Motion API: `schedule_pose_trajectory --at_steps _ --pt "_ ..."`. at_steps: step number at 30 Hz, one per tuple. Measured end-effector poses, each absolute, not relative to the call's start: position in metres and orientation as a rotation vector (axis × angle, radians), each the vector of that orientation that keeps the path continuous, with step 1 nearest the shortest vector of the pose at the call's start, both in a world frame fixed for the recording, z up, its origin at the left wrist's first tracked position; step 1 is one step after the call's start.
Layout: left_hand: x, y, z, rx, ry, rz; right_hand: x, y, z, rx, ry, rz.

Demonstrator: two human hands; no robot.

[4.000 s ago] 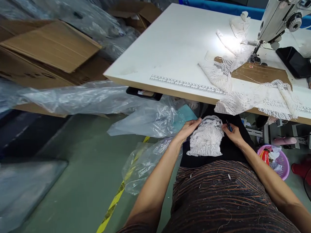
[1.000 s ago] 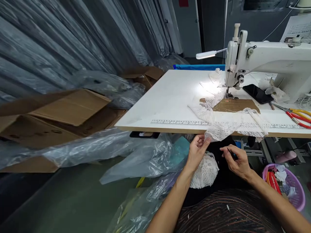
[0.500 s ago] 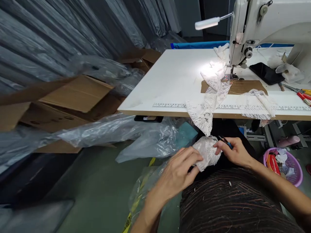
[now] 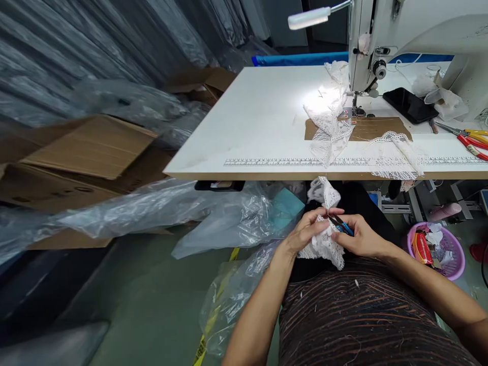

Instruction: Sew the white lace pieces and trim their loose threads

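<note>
Over my lap, below the table's front edge, my left hand (image 4: pixel 307 231) pinches a bunch of white lace (image 4: pixel 324 243). My right hand (image 4: pixel 360 237) grips small blue-handled thread snips (image 4: pixel 340 224), their tip at the lace between my hands. A strip of the same lace (image 4: pixel 328 133) runs up over the table edge to the needle of the white sewing machine (image 4: pixel 404 30). A second lace piece (image 4: pixel 396 152) hangs over the edge to the right.
A brown cardboard sheet (image 4: pixel 375 128), a black phone (image 4: pixel 407 104) and red and yellow scissors (image 4: pixel 470 142) lie on the white table (image 4: pixel 263 117). Cardboard boxes (image 4: pixel 76 152) and clear plastic bags (image 4: pixel 160 208) fill the floor at left. A pink basket (image 4: pixel 438 249) stands at right.
My view swung from my lap up to the machine and back down. My left hand pulled the lace off the table edge, gathered it over my lap, and the snips came against it.
</note>
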State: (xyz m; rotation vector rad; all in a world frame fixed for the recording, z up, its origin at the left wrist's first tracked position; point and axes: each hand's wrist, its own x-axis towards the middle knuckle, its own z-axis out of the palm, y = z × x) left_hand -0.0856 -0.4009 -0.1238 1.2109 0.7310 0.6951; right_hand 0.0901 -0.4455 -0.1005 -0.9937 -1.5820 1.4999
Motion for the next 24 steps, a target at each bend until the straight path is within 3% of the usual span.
schedule_pose_trajectory --at_steps 6,17,24 --pt "-0.08 -0.412 -0.12 1.073 0.889 0.737 0.102 -0.449 -0.103 -1.368 -1.6 1.172" --pt "-0.085 -0.41 -0.105 1.059 0.88 0.708 0.096 -0.449 -0.125 -1.17 -1.762 0.787" --pt "-0.087 -0.404 -0.1 1.321 0.829 0.631 0.098 -0.448 -0.117 -1.167 -1.636 0.988"
